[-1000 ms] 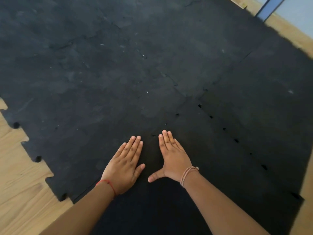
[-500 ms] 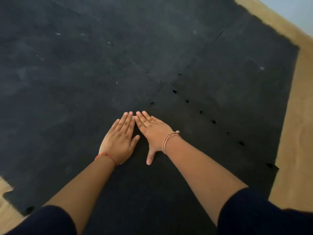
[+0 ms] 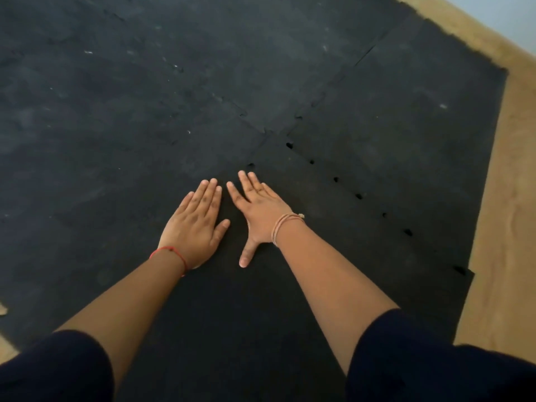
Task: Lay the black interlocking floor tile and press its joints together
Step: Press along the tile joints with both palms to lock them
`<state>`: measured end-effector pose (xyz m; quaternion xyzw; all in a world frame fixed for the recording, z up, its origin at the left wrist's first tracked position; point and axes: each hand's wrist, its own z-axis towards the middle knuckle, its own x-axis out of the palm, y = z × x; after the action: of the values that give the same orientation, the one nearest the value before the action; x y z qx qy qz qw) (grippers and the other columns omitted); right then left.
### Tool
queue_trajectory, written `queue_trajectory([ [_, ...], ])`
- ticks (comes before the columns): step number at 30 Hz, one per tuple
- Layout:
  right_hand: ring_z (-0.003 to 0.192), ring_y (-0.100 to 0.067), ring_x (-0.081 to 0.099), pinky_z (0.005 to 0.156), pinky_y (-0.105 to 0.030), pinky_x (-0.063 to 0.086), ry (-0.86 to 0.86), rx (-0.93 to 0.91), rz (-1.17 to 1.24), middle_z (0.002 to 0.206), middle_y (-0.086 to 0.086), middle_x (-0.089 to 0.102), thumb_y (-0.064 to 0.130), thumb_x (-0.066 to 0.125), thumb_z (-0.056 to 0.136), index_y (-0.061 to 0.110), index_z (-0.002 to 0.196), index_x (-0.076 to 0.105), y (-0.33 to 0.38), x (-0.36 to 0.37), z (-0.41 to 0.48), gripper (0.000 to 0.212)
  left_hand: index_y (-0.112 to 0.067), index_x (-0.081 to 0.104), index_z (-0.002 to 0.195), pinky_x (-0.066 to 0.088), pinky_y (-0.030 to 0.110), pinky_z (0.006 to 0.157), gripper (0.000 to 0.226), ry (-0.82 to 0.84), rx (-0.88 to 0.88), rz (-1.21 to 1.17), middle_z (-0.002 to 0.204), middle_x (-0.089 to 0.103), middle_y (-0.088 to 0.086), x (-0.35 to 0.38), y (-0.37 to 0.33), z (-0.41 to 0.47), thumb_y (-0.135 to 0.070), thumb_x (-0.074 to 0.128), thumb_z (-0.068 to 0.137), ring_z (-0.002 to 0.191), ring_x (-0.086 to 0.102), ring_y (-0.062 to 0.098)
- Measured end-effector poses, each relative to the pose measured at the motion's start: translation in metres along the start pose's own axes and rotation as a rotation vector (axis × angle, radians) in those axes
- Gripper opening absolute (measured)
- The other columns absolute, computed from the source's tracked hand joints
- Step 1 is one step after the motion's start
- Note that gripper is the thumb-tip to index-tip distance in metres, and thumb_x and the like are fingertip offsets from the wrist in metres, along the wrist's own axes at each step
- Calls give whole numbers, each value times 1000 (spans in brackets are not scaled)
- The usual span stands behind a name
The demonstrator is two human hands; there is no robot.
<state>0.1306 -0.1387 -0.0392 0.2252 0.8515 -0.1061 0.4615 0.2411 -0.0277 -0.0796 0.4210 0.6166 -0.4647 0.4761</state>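
Dark navy sleeves (image 3: 435, 372) are seen at the bottom edge, pushed up above bare forearms. Both hands are laid palm down on the black floor tile (image 3: 319, 256), which is spread flat at the near right of the matting. The left hand (image 3: 193, 226) is pressed flat with its fingers straight and held together, nothing being gripped; a red thread (image 3: 171, 252) is worn at its wrist. Just beside it, the right hand (image 3: 258, 210) is also flattened and holds nothing, its fingers extended and its thumb splayed back toward the body; pale string bands (image 3: 282, 227) are worn round that wrist. The two sets of fingertips are brought close together, near the corner where four tiles meet. Along the tile's right joint (image 3: 359, 195), small gaps are left open between the interlocking teeth. Beyond, more black matting (image 3: 145, 97) is laid, scuffed grey. Wooden flooring (image 3: 510, 198) is exposed along the right side.
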Motion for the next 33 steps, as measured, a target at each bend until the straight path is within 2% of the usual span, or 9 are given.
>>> queue_trajectory([
  [3, 144, -25, -17, 119, -37, -3, -14, 35, 9, 157, -12, -21, 69, 74, 51, 8, 147, -15, -16, -6, -8, 145, -11, -13, 144, -16, 28, 111, 63, 4, 117, 33, 153, -20, 3, -2, -4, -3, -42, 14, 96, 134, -26, 13],
  [7, 145, -25, -14, 119, -35, -1, 59, 22, -83, 157, -12, -18, 65, 74, 57, 3, 146, -14, -37, -25, 4, 140, -16, -22, 138, -19, 26, 110, 60, 14, 120, -25, 144, -29, -2, -1, -1, -4, -44, 8, 95, 134, -30, 15],
  [11, 144, -27, -18, 119, -37, -1, 89, 34, -28, 156, -14, -22, 63, 75, 59, 2, 145, -17, -35, -19, 9, 139, -18, -31, 133, -27, 33, 105, 62, 61, 110, -20, 138, -40, -4, 1, 2, -1, -49, -12, 83, 127, -41, 17],
  [14, 144, -27, -18, 120, -38, 0, 104, 15, -38, 156, -14, -22, 64, 74, 59, 2, 145, -17, -38, -23, 9, 139, -19, -30, 134, -26, 39, 106, 63, 100, 121, -15, 140, -38, -3, -1, 1, 0, -50, -12, 82, 127, -40, 17],
  [18, 144, -26, -18, 120, -38, 1, 128, 32, -57, 156, -14, -22, 63, 75, 58, 3, 145, -18, -37, -28, 12, 140, -19, -31, 133, -25, 32, 107, 63, 84, 130, 20, 142, -38, -3, -1, 4, 5, -51, -14, 81, 128, -41, 16],
  [23, 144, -23, -18, 119, -46, 8, 111, 146, 29, 156, -7, -24, 52, 81, 57, 8, 146, -18, -23, -28, 9, 140, -14, -17, 142, -16, 26, 111, 61, 25, 71, 24, 155, -18, 3, -3, -4, 3, -43, 11, 96, 138, -25, 16],
  [27, 143, -24, -21, 115, -57, 14, 138, 90, 201, 155, -5, -26, 68, 73, 55, 12, 146, -17, 8, -3, -3, 140, -10, -9, 144, -18, 28, 112, 62, -7, -83, -60, 156, -14, 7, 2, -22, -51, -43, 12, 97, 141, -18, 18],
  [31, 144, -26, -19, 117, -40, -2, 12, -8, 152, 156, -12, -22, 83, 45, 66, 7, 146, -15, 42, 23, -17, 125, -4, 48, 131, 1, 28, 110, 65, -8, -174, -68, 140, 45, 14, -3, -22, -132, -42, 11, 95, 129, 41, 26],
  [33, 144, -23, -17, 116, -37, -3, -92, 25, 175, 157, -11, -19, 82, 28, 74, 8, 147, -13, 45, 31, -15, 112, -5, 51, 129, 2, 28, 108, 61, 56, -217, -72, 138, 47, 13, -6, -20, -138, -42, 20, 92, 126, 45, 25],
])
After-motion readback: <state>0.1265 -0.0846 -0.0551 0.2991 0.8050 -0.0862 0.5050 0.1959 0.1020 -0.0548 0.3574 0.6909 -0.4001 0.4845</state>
